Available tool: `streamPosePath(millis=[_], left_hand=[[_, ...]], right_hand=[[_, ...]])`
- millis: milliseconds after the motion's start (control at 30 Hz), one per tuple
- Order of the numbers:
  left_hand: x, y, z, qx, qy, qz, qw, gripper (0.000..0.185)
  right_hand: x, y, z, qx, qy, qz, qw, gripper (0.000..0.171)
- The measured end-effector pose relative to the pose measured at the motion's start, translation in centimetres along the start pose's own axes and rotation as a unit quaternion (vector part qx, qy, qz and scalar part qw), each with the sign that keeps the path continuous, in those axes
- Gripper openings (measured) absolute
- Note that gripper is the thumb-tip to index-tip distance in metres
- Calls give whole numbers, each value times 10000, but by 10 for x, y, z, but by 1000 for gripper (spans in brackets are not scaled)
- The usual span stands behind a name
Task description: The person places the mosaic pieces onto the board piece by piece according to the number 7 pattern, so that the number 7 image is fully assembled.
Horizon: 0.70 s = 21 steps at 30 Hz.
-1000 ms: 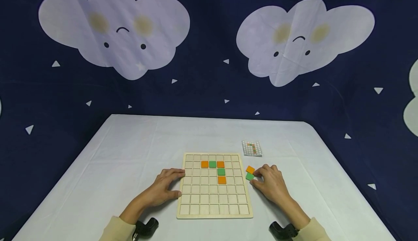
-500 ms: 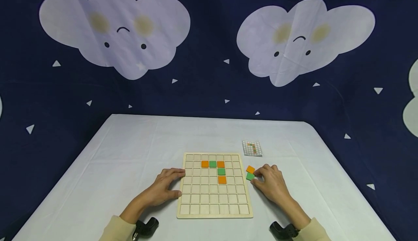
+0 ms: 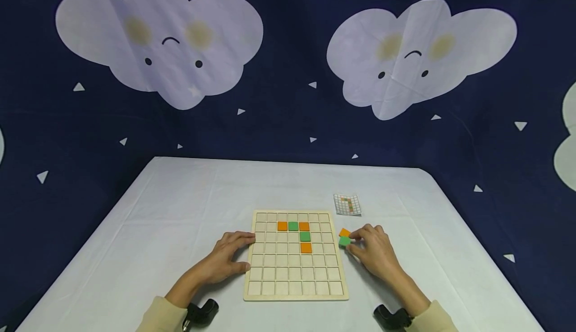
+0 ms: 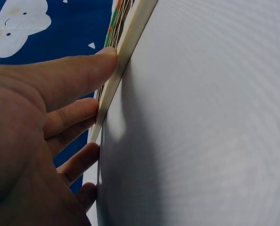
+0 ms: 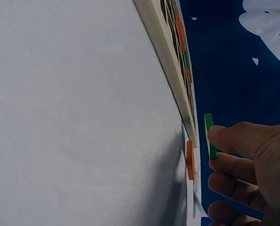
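The right hand (image 5: 253, 174) pinches a green tile (image 5: 209, 136) by its edge, lifted clear of the white table (image 5: 83, 117). Just beside it an orange tile (image 5: 190, 160) lies flat on the table. The wooden board (image 5: 170, 61) runs along the table beyond them, its frame seen edge-on, with orange and green tiles set in its cells. A dark blue backdrop with a pale cloud (image 5: 267, 26) fills the far side

backdrop (image 3: 288, 122): navy, white clouds (smiling faces) | table (image 3: 180, 207): white cloth
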<state>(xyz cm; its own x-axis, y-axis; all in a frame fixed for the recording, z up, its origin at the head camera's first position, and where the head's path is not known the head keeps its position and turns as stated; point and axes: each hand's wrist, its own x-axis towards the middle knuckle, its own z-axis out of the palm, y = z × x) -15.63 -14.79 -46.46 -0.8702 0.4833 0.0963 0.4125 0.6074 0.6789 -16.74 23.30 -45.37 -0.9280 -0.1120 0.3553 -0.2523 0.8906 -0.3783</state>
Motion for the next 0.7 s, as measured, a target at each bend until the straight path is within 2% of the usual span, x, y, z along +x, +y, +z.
streamPosePath(millis=[233, 700], left_hand=[[0, 0, 0, 14, -11, 3, 10000, 57], [0, 0, -1, -1, -44, -27, 10000, 57]], right_hand=[[-1, -8, -2, 156, 110, -248, 9995, 22], [-3, -29, -2, 235, -186, -279, 9992, 21]])
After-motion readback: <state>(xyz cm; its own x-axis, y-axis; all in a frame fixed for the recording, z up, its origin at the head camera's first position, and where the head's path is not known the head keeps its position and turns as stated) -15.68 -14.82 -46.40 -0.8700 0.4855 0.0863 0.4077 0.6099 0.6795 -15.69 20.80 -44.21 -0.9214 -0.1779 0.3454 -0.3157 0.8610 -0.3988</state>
